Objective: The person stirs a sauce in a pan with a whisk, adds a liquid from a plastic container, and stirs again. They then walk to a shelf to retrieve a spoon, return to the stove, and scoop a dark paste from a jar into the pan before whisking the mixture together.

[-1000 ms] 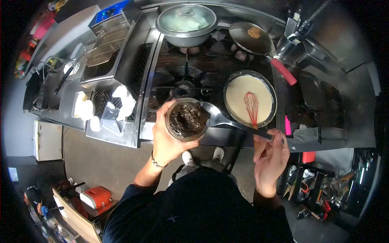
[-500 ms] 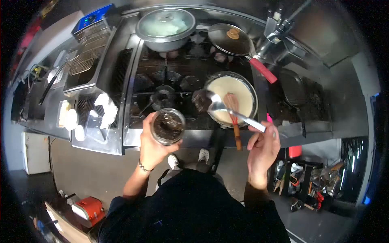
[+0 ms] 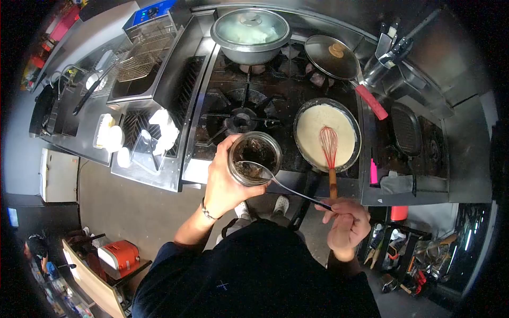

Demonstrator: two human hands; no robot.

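— Back in the jar [image 3: 254, 158] goes the spoon [image 3: 289, 186]; half a second ago its bowl hung loaded out by the pan [image 3: 295, 132], and now it has dipped down into the dark stuff again.

— Which hand has the jar?

— Her or his left hand [image 3: 225, 180]. It is wrapped round the glass from the side, fingers curled tight against it, no slack. The jar sits just in front of the stove [image 3: 238, 106], over its front edge, mouth turned up and a bit towards the person's face.

— And the right hand [image 3: 347, 222]?

— Lower and nearer the body than before. The fingers are pinched together on the very end of the spoon's handle, the rest of the hand loosely folded.

— How does the spoon lie?

— On a slant. Its long axis runs from the right hand, low on the person's right, up and across to the left, and the bowl end points into the jar's mouth. The bowl rests against the inside, near the side closest to the person; how deep it sits in the paste I can't tell.

— The pan?

— On the right front burner, full of pale batter, with a red whisk [image 3: 328, 143] standing in it, its wooden handle pointing back over the rim towards the person. Jar and pan are near each other, not touching.
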